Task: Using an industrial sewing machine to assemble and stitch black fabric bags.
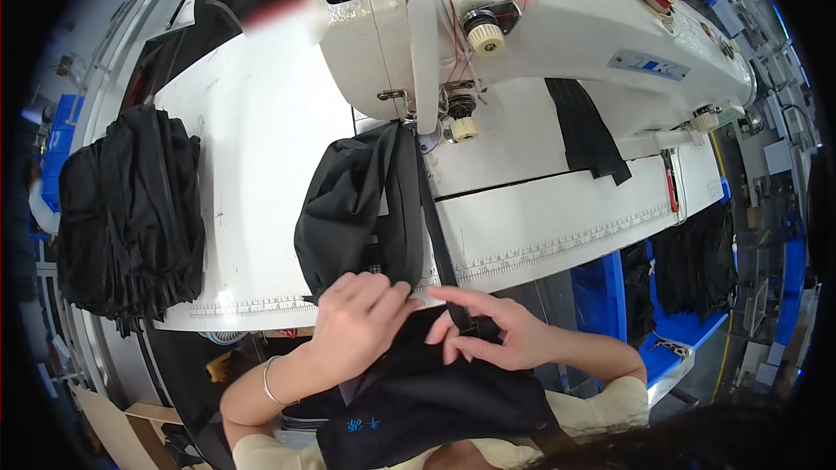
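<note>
A black fabric piece (pixel 348 209) lies bunched on the white sewing table, its far end under the needle area of the sewing machine (pixel 366 61). My left hand (pixel 361 318) is closed on the near edge of this piece, at the table's front edge. A narrow black strip that looks like zipper tape (pixel 438 248) runs from the needle area along the fabric's right side toward me. My right hand (pixel 501 331) pinches its near end, which loops between thumb and fingers. The two hands are close together but apart. The fingertips of my left hand are partly hidden.
A tall stack of black fabric pieces (pixel 135 218) sits at the table's left end. Right of the needle lies a wide black strip (pixel 585 130). A red-handled tool (pixel 671 191) is by the right edge. Below right, a blue bin (pixel 601 296) stands near hanging black fabric (pixel 695 265).
</note>
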Motion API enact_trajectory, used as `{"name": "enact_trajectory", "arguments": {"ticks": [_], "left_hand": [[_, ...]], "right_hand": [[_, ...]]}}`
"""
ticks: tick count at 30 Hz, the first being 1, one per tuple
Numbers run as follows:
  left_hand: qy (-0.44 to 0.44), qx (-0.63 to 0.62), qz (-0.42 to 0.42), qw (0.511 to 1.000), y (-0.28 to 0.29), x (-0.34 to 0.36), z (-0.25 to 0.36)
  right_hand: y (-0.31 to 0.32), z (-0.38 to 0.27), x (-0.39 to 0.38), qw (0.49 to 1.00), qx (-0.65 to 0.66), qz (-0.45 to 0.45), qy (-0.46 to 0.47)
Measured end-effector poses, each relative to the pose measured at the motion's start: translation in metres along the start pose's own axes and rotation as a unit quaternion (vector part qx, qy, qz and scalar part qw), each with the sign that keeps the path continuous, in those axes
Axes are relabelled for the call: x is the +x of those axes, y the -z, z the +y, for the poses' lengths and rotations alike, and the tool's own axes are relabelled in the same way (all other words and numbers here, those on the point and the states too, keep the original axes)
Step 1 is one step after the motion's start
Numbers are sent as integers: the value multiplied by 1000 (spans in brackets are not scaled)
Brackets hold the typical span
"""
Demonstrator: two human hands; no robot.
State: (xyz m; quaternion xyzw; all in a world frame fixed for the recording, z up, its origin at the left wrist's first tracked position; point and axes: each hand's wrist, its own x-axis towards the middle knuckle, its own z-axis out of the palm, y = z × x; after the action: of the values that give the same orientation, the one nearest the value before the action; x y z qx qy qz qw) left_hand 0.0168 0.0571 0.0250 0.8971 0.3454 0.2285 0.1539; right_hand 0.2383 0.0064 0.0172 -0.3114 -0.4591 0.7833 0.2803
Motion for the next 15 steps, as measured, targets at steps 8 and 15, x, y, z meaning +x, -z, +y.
{"name": "enact_trajectory", "arguments": {"ticks": [8,15], "left_hand": [[32,-13,68,997,11,-10,0],[11,16,69,997,16,-7,1]], "right_hand": [[3,-10,0,941,-259,74,206],[13,-23,8,950,-236,34,204]]}}
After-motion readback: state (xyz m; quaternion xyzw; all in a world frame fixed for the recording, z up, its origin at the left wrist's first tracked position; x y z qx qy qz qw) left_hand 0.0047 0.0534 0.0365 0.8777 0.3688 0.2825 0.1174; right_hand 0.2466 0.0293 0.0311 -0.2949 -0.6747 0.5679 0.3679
